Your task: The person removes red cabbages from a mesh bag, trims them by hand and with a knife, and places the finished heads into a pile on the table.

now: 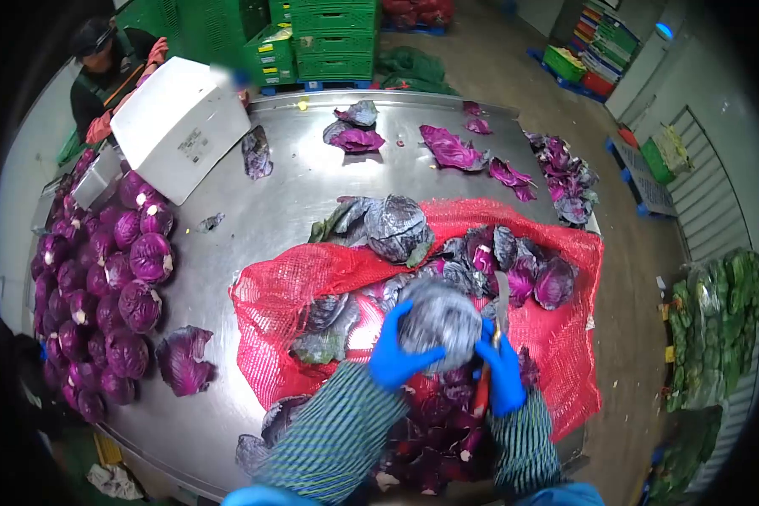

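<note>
My left hand [395, 352], in a blue glove, is wrapped round the left side of a red cabbage [441, 319], blurred by motion. In my gloved right hand [503, 371] is a knife [503, 297]; its blade points up past the cabbage and the red handle shows below my fingers. Those fingertips are right at the cabbage's right side. Beneath both hands a red mesh sack [291, 291] lies spread, with loose cabbage leaves [316, 346] on it. Beyond the held one, another cabbage [396, 228] in its dull outer leaves rests at the sack's far edge.
Peeled purple cabbages [126, 352] are heaped along the left of the metal table [219, 278]. A co-worker [114, 72] in orange gloves tips a white box [177, 126] at the far left. Torn leaves [451, 148] lie toward the back. Green crates [333, 42] stand behind.
</note>
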Demonstrator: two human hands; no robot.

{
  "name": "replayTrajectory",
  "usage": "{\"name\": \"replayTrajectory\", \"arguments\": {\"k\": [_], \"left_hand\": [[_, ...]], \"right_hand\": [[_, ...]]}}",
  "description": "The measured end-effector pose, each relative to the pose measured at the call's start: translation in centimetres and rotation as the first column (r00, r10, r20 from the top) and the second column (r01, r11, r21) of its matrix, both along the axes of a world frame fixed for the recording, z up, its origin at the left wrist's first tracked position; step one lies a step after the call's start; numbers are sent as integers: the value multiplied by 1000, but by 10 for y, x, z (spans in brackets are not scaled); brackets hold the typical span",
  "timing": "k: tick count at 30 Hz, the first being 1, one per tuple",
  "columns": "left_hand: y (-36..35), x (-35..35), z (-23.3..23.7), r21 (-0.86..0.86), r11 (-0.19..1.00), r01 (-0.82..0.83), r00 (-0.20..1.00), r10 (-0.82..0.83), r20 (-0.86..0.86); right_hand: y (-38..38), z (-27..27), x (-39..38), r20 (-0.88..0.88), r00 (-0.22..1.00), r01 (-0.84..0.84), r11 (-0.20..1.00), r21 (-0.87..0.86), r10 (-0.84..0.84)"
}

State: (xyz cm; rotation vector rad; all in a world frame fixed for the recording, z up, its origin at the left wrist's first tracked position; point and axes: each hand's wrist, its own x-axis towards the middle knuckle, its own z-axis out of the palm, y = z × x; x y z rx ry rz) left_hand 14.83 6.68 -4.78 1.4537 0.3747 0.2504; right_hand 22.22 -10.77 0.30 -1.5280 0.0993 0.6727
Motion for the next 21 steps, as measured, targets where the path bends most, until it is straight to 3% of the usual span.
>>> {"name": "replayTrajectory", "arguments": {"k": [1,2,3,4,6,7,8,10,11,12,13,14,15,16,18,19,20,21], "left_hand": [[4,-31,13,-111,994,8,998,0,67],[14,-74,48,-259,965,27,987,-67,-148],[20,-109,80,-347,934,86,991,-116,-67],[19,-141,101,-359,926,120,991,-134,-15],[11,-192,129,90,965,245,952,-222,-210],[0,-198,136,224,942,251,945,-188,-269],[-19,-229,108,45,998,36,929,-17,-369],[-33,-272,62,20,994,109,905,-91,-415],[-49,-278,65,-261,961,-92,929,-12,-370],[-51,-288,54,371,901,223,916,-62,-397],[-61,-293,40,211,966,148,927,-60,-371],[-74,-296,31,38,997,68,939,-51,-340],[-82,-290,39,83,997,4,948,22,-316],[-83,-286,35,350,936,50,970,39,-242],[-79,-272,34,472,867,159,951,-6,-310],[-72,-266,34,537,819,202,949,-29,-313],[-75,-278,5,451,829,331,892,-118,-437],[-77,-280,11,428,876,223,955,-107,-277]], "right_hand": [[-8,8,-14,82,995,-59,998,29,57],[-17,18,-34,135,984,-121,991,54,113],[-19,45,-55,63,983,-175,981,87,170],[-22,51,-72,227,922,-324,946,17,312],[-14,46,-108,367,811,-492,871,4,456],[-11,45,-125,107,835,-545,837,38,539],[-4,46,-134,-105,818,-555,824,111,565],[-1,19,-156,-109,873,-472,879,62,476],[-4,8,-164,-5,918,-393,909,140,397],[-8,2,-168,-56,933,-339,920,199,356],[-15,1,-172,156,838,-541,835,99,524],[-13,10,-170,339,663,-697,716,-48,668],[-2,16,-170,584,421,-747,630,-210,694],[8,34,-173,593,231,-747,531,-400,771],[21,33,-168,507,162,-718,454,-528,846],[25,4,-161,470,427,-704,610,-363,773],[22,-32,-149,369,649,-641,739,-205,665],[23,-49,-118,353,700,-546,784,-294,620]]}}
